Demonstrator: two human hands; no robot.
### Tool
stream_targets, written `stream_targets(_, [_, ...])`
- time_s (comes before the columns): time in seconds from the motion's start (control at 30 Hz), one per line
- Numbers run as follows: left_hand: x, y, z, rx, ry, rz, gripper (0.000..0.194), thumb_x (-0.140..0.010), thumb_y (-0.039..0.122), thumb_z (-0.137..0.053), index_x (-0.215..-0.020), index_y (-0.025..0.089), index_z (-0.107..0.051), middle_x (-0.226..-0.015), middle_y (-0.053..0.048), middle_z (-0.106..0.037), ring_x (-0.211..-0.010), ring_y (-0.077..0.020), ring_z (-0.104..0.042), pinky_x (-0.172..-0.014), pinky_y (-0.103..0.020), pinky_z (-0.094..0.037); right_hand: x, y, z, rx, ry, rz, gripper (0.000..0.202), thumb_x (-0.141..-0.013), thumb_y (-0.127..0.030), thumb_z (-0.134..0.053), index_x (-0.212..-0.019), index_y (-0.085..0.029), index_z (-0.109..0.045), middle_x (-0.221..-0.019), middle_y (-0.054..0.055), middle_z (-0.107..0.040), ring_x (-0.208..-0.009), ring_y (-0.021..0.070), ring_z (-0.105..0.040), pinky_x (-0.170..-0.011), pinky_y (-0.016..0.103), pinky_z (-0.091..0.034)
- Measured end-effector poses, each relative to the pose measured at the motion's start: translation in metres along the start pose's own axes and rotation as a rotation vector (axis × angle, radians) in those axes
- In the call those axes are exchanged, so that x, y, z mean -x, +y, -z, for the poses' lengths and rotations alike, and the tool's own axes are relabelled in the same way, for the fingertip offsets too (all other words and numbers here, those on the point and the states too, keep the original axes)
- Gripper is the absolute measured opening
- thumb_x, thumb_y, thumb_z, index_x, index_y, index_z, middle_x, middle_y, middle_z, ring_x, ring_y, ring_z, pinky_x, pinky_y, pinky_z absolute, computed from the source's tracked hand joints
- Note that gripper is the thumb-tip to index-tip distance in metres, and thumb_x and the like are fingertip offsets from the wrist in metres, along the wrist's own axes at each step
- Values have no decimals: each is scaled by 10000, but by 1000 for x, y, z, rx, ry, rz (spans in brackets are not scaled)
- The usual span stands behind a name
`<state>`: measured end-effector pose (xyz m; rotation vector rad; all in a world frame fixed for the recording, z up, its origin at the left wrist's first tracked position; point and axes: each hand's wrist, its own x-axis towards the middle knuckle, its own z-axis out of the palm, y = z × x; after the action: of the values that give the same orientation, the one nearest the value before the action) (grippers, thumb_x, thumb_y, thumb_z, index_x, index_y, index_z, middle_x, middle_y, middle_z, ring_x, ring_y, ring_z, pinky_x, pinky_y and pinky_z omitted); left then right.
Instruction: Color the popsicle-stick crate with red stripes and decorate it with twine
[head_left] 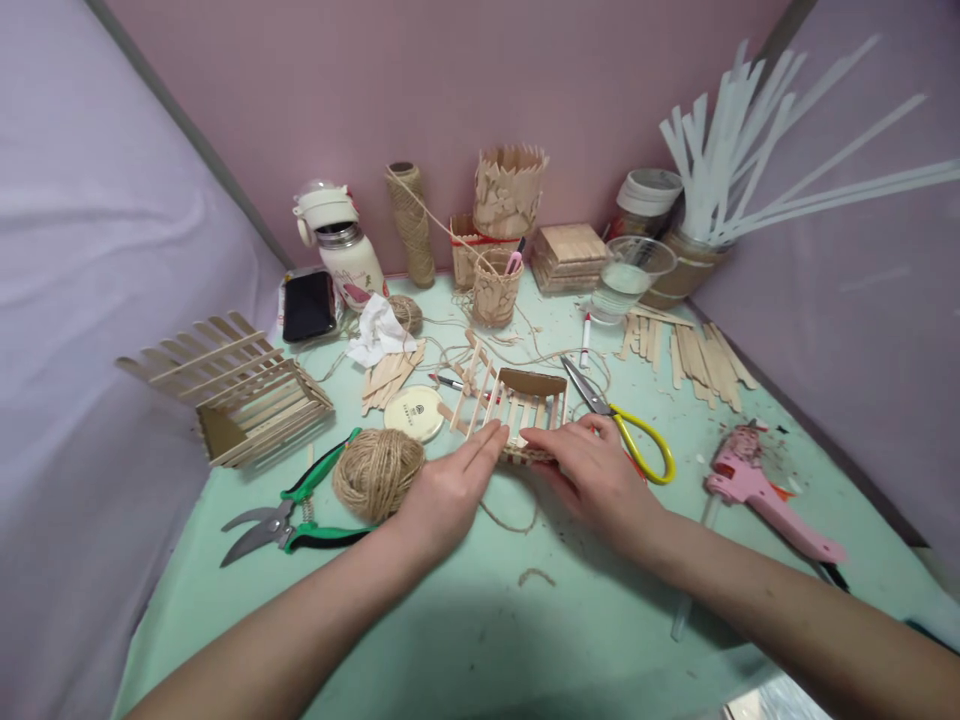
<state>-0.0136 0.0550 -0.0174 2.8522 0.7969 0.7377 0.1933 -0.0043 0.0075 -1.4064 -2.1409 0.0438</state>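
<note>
Between my hands is a small craft-stick box (530, 383) with a cardboard end panel and a slatted frame leaning out to its left. My left hand (454, 485) has its fingers together on the box's near left edge. On the near right edge, my right hand (589, 475) grips with the thumb low and the fingers over the rim. Twine lies along that near edge, partly covered by my fingertips. A ball of twine (379, 474) rests beside my left hand. Yellow-handled scissors (611, 408) lie just beyond my right hand.
Green-handled pruning shears (296, 515) and a larger craft-stick box (262, 410) are at left. A pink glue gun (772, 500) lies at right. Behind stand a bottle (349, 260), a twine spool (411, 225), a cup of water (626, 280) and loose sticks (709, 365).
</note>
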Motion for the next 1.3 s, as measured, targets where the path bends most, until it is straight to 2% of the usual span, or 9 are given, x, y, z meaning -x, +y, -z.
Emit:
stream_targets(0.17, [3, 0, -3, 3, 16, 13, 683, -839, -24, -351, -1494, 159, -284, -1412, -147, -529, -1219, -175, -591, -934, -297, -559, -2, 2, 0, -16, 23, 13, 235, -947, -152, -478, -1166, -186, -555, -931, 48, -742, -791, 172, -641, -832, 364, -346])
stream_targets(0.27, [2, 0, -5, 40, 37, 37, 645, -858, -5, -377, -1475, 177, -328, -1453, -129, -488, -1275, -168, -542, -985, -316, -530, -3, 4, -1, -27, 28, 18, 240, -932, -137, -493, -1159, -183, -557, -972, 57, -744, -847, 185, -650, -846, 369, -343])
stream_targets(0.43, [-3, -1, -10, 110, 83, 32, 574, -811, -50, -412, -1331, 165, -527, -1289, -92, -643, -1166, -149, -624, -990, -319, -528, -3, 6, -3, -92, -6, -27, 304, -897, -113, -529, -1192, -185, -543, -1030, 67, -744, -947, 205, -653, -886, 385, -344])
stream_targets(0.6, [-3, -1, -10, 106, 124, 10, 538, -775, -61, -430, -1239, 146, -607, -1217, -86, -686, -1079, -154, -672, -934, -301, -559, 2, 2, -6, -125, -9, -42, 341, -885, -108, -519, -1218, -180, -529, -1098, 94, -724, -987, 214, -649, -920, 406, -339])
stream_targets(0.8, [-1, 13, -4, 48, 119, 98, 392, -898, 89, -453, -1253, 167, -598, -1262, -103, -658, -1132, -177, -647, -963, -343, -541, 4, -6, -10, -134, 21, -83, 374, -869, -133, -527, -1241, -170, -512, -1039, 80, -734, -1004, 228, -632, -942, 415, -331])
stream_targets(0.97, [-3, 30, 0, 21, 185, 101, 298, -918, 181, -496, -1183, 161, -632, -1202, -109, -686, -1092, -190, -659, -954, -355, -539, 7, -16, -12, -55, 51, -61, 443, -862, -194, -539, -1298, -165, -465, -1183, 120, -676, -1084, 257, -595, -981, 446, -333])
stream_targets(1.13, [-5, 36, 4, -33, 277, 62, 255, -881, 155, -549, -1112, 149, -656, -1180, -130, -675, -1107, -228, -629, -950, -424, -525, 33, -15, 18, 88, 130, -46, 574, -817, -267, -630, -1349, -191, -429, -1317, 158, -573, -1230, 309, -506, -983, 485, -362])
stream_targets(1.23, [-6, 37, 5, -32, 300, 55, 259, -869, 169, -579, -1114, 125, -647, -1166, -144, -675, -1108, -243, -614, -967, -459, -500, 68, 13, 50, 166, 191, -102, 435, -842, -303, -600, -1258, -206, -522, -1247, 141, -606, -1161, 311, -548, -956, 483, -393])
stream_targets(1.3, [-7, 41, 4, -15, 275, 83, 260, -876, 193, -576, -1117, 120, -643, -1143, -143, -682, -1092, -238, -618, -970, -447, -493, 96, 41, 70, 261, 164, -253, 380, -846, -341, -573, -1185, -168, -577, -1167, 160, -640, -1100, 327, -575, -908, 472, -422])
